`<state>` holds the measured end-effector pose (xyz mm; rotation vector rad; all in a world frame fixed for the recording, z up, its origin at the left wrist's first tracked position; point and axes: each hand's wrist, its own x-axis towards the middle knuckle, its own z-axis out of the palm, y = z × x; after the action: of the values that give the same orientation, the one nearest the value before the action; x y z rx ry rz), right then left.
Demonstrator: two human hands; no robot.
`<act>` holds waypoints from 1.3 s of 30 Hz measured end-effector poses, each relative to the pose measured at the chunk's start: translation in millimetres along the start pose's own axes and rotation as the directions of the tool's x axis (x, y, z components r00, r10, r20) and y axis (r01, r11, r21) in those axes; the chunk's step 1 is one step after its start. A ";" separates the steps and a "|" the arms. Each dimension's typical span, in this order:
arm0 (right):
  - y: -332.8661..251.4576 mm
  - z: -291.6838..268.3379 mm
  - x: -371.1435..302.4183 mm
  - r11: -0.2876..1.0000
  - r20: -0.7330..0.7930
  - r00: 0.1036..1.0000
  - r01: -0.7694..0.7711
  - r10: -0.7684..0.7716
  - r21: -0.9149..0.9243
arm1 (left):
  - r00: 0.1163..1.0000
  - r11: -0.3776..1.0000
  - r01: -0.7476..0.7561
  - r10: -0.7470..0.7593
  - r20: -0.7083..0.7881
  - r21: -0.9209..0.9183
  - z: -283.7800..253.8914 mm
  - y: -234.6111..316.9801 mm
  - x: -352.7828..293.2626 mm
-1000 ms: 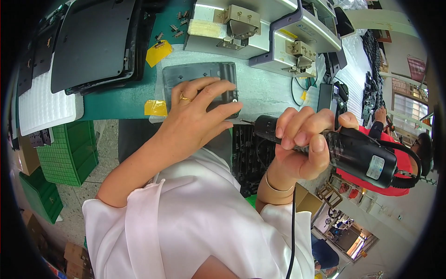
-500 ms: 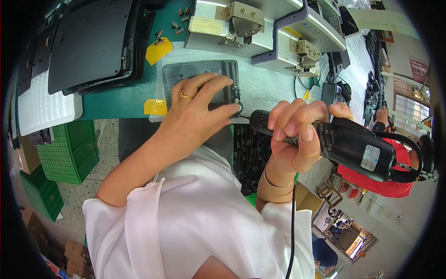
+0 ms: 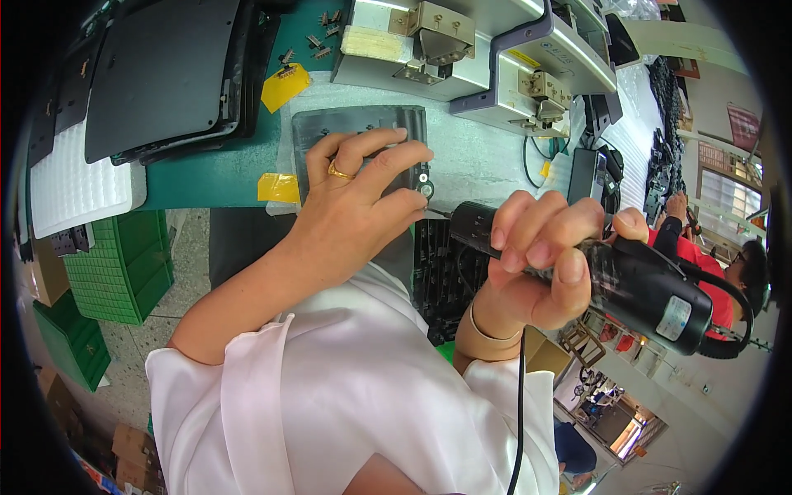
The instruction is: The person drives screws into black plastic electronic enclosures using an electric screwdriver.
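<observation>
Shifted the black power driver point(image 3: 639, 287) slightly rightward, gripped in a curled right hand point(image 3: 528, 293). Resting loosely spread left hand point(image 3: 351, 186) on dark panel point(image 3: 363, 120).

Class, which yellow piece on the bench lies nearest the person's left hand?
The lower yellow piece, just left of the left hand; the upper yellow piece lies farther off by the small parts, the tiny yellow piece well to the right.

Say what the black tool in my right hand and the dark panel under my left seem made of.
The black tool seems hard plastic, its rounded shell smooth and softly glossy. The dark panel also looks like plastic, satin-finished, judging by its soft sheen, though coated metal is possible.
</observation>
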<state>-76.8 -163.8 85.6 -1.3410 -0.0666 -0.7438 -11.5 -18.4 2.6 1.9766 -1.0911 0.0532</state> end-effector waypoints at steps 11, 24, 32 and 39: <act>-11.2 -9.8 3.3 0.990 0.089 0.996 0.015 -0.028 0.142 | 0.999 0.963 0.025 -0.030 -0.013 -0.269 4.6 -3.9 -0.4; 14.8 -9.5 0.5 1.000 0.001 1.000 0.020 -0.020 -0.019 | 0.995 0.995 0.072 -0.068 0.072 -0.063 2.6 -3.8 -1.2; 16.3 -7.1 -1.0 0.999 -0.021 1.000 -0.007 0.006 -0.031 | 0.994 0.995 0.071 -0.066 0.082 -0.063 3.5 -3.7 -1.6; 20.4 2.9 -3.1 0.999 -0.004 1.000 -0.025 0.025 -0.048 | 0.995 0.997 0.070 -0.066 0.079 -0.044 3.7 -4.8 -2.4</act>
<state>-67.5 -159.1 67.6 -1.3837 -0.0295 -0.7306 -10.9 -18.2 -3.9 1.9859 -1.0642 -0.0859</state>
